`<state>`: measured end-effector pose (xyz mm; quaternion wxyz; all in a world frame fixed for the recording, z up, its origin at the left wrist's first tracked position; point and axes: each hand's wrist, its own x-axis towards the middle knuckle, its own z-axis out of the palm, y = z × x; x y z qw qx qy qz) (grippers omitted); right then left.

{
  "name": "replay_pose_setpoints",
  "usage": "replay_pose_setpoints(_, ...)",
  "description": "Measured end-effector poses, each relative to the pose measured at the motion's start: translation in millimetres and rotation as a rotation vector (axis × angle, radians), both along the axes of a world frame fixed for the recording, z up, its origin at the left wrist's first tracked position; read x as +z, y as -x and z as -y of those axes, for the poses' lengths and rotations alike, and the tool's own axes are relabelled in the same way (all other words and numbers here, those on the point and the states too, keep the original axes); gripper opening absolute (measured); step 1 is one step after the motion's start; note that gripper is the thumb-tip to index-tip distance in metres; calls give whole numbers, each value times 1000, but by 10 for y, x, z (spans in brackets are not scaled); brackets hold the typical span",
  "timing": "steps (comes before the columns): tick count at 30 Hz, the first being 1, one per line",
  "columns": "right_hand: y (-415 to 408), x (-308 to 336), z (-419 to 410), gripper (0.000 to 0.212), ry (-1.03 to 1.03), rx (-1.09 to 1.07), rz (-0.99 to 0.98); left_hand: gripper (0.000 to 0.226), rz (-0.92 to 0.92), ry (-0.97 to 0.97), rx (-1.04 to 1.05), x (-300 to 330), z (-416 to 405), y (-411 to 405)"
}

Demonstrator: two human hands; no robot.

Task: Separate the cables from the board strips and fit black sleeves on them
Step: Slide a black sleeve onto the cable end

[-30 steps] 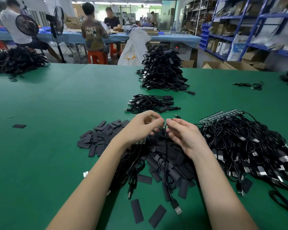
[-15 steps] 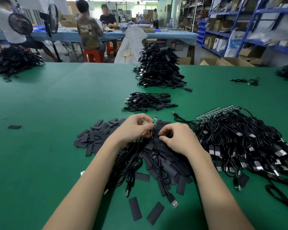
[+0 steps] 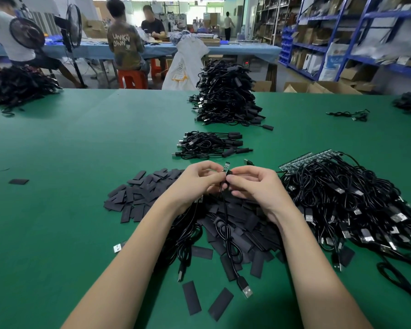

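Observation:
My left hand [image 3: 197, 180] and my right hand [image 3: 254, 186] meet above a heap of flat black sleeves [image 3: 147, 193]. Both pinch the top end of one black cable [image 3: 226, 224], whose small circuit board tip [image 3: 226, 166] sticks up between the fingertips. A black sleeve [image 3: 228, 172] sits just under that tip, at my right thumb. The cable hangs down in loops, and its USB plug [image 3: 246, 290] lies on the green table. At the right lies a tangle of cables [image 3: 347, 200] still joined to board strips [image 3: 304, 160].
A small bundle of sleeved cables [image 3: 211, 146] lies ahead, and a tall stack of them [image 3: 226, 96] stands behind it. Loose sleeves [image 3: 191, 298] lie near the front edge. Another cable heap [image 3: 17, 84] sits far left. People work at a blue table [image 3: 157, 48] behind.
My hands have risen from the sleeve heap. They now hold the cable's board end upright, with a sleeve at its base.

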<state>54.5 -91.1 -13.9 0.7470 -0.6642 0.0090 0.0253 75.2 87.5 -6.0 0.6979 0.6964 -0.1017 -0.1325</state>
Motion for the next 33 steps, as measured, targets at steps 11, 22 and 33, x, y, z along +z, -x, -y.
replay_pose_setpoints(11,9,-67,-52,20,-20,37,-30,5,-43,29,21,-47,-25,-6)
replay_pose_setpoints(22,-34,-106,-24,21,-123,-4,-24,6,-79,57,24,-61,-29,-27)
replay_pose_setpoints(33,-27,-137,-34,17,83,-64,14,6,-69,49,56,-86,-71,-41)
